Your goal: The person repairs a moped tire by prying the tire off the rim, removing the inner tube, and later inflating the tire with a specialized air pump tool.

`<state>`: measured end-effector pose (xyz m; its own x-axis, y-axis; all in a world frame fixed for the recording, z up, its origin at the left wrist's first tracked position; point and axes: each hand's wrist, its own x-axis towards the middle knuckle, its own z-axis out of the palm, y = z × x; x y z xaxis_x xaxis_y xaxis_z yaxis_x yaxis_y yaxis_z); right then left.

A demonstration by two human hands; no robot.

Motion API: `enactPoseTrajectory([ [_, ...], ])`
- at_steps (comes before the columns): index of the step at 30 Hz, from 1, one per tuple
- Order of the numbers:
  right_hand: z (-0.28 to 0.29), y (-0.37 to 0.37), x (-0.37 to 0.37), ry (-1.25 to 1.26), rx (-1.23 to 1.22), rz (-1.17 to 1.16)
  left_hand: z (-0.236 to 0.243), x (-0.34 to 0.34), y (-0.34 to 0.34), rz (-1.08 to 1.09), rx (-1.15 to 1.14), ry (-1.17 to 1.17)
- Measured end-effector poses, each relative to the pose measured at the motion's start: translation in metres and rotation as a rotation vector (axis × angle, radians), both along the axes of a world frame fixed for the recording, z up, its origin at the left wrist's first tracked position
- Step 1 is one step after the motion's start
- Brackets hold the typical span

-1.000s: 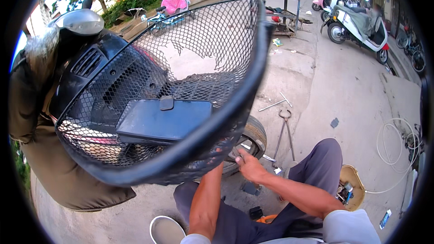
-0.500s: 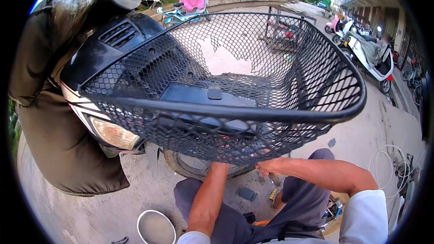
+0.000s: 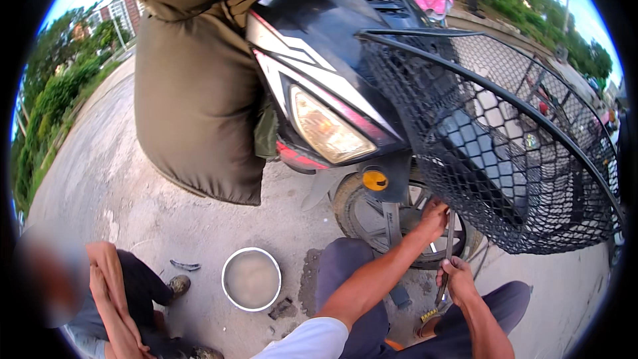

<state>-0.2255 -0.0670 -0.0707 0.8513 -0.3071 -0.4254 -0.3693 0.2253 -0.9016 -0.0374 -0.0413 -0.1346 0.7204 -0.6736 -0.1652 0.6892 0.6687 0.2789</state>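
Observation:
In front of me stands a black and white scooter (image 3: 312, 129), with its front wheel (image 3: 350, 216) low beneath the body. My left hand (image 3: 435, 218) reaches up to this wheel under the basket, its fingers curled. What they grip is hidden. My right hand (image 3: 458, 279) is closed round the lower part of a long, narrow metal bar (image 3: 449, 242), thumb on top. The bar stands nearly upright in front of the wheel, and its upper end comes close beside my left hand.
A black mesh basket (image 3: 525, 159) overhangs both hands at right. A round metal basin (image 3: 251, 279) of cloudy liquid, a dark block (image 3: 400, 296) and a yellow-bristled brush (image 3: 428, 316) are on the ground. A person with folded arms (image 3: 109, 292) sits at left. A brown padded cover (image 3: 199, 106) hangs off the scooter.
My view has swung left, so the basket now lies farther right and the other person has come into view. The bar in my right hand shows more plainly, upright by the wheel.

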Motion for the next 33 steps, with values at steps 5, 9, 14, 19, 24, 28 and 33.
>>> enactPoseTrajectory([
  [5,-0.012,0.019,-0.007,0.039,0.143,0.089,-0.008,0.002,0.013,0.055,-0.091,-0.132],
  [9,-0.015,0.024,-0.012,0.023,0.228,0.111,-0.001,-0.007,0.006,0.06,-0.06,-0.128],
  [14,-0.04,0.035,-0.021,-0.118,0.126,0.024,0.008,-0.008,0.005,0.078,-0.043,-0.198],
  [19,-0.064,0.065,-0.014,-0.222,0.026,-0.168,0.017,-0.008,0.011,0.123,-0.024,-0.227],
  [24,-0.042,0.087,-0.01,-0.223,0.124,-0.223,0.015,-0.01,0.009,0.133,0.017,-0.208],
  [28,-0.033,0.106,-0.004,-0.231,0.254,-0.273,0.012,-0.006,0.017,0.109,0.078,-0.285],
  [33,-0.055,0.087,0.01,-0.28,0.168,-0.332,0.024,-0.012,-0.001,0.018,0.254,-0.375],
])
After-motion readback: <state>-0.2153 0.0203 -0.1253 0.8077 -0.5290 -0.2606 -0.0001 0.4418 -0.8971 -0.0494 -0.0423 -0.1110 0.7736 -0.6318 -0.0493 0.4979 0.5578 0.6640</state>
